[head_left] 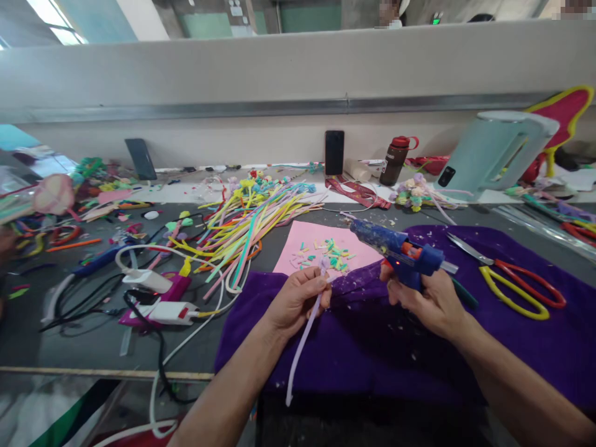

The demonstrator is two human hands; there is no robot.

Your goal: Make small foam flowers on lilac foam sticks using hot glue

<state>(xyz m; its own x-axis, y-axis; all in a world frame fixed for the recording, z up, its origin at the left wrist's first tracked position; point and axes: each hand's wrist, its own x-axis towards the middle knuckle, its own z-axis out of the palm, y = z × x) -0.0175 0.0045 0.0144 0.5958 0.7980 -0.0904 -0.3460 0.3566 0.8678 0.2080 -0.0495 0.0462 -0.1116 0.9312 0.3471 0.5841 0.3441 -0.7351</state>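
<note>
At the centre of the frame we see the right hand [431,301] closed around the grip of a blue glue gun [395,247], whose long axis slants from lower right to upper left, nozzle aimed up-left over the pink sheet [310,239]. The left hand [298,298] pinches a pale lilac pipe cleaner [302,338] near its top; the stem runs from the fingers down toward the lower edge of the frame, over the purple cloth [512,347] on the table [69,347]. Yellow-and-red scissors [512,282] lie right of the gun on that cloth
</note>
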